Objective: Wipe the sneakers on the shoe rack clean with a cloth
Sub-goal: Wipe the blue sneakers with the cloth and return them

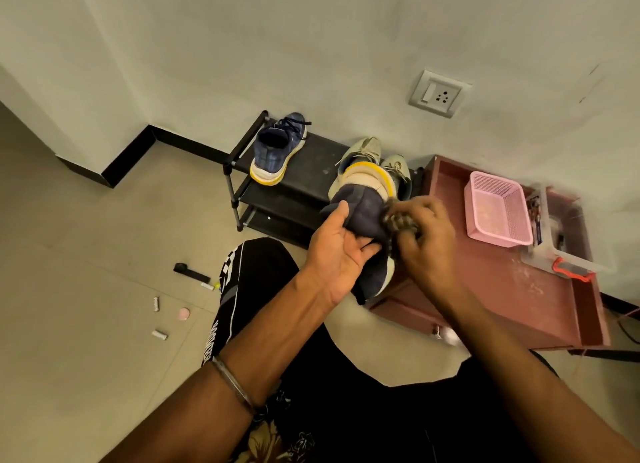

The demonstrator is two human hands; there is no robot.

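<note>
Head view, looking down at a seated person's two hands in front of a low black shoe rack (242, 157) that stands against the wall. The left hand (337, 251), palm up, cradles a navy sneaker (367, 213) from below, thumb curled along its side; the sneaker is held clear of the rack, its yellow-edged sole facing away from the camera. The right hand (426, 241) clutches a bunched, dark patterned cloth (398, 220) and presses it against the sneaker's upper; this hand and the cloth are motion-blurred. The matching navy sneaker (277, 147) rests on the rack's top shelf near its left end, heel toward the camera. A pair of beige sneakers (377, 161) sits at the shelf's right end, partly hidden behind the held shoe. To the right, a reddish-brown low table (491, 289) carries a pink plastic basket (498, 213) and a clear plastic container (568, 234). Small items lie scattered on the tiled floor (86, 289) at left.
</note>
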